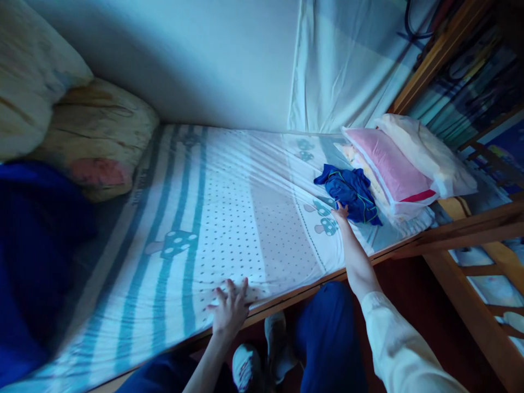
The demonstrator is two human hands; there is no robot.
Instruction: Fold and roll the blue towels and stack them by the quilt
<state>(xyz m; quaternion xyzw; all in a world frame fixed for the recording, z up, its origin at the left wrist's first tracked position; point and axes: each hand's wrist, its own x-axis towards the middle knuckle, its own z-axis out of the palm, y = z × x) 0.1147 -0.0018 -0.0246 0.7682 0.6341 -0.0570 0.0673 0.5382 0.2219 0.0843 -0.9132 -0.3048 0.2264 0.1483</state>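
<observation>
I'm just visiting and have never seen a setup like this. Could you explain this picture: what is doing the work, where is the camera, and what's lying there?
There is no machine here: a person works with two bare hands. The one camera sits on their head, looking forward and down, so their legs and shoes show at the bottom. The surface is a bed with a patterned sheet. The left hand rests on it near the front edge, fingers spread. The right hand reaches to a crumpled blue cloth; whether it grips the cloth, I can't tell. Beyond the cloth lies a pink pillow; large cushions are piled at the picture's left.
</observation>
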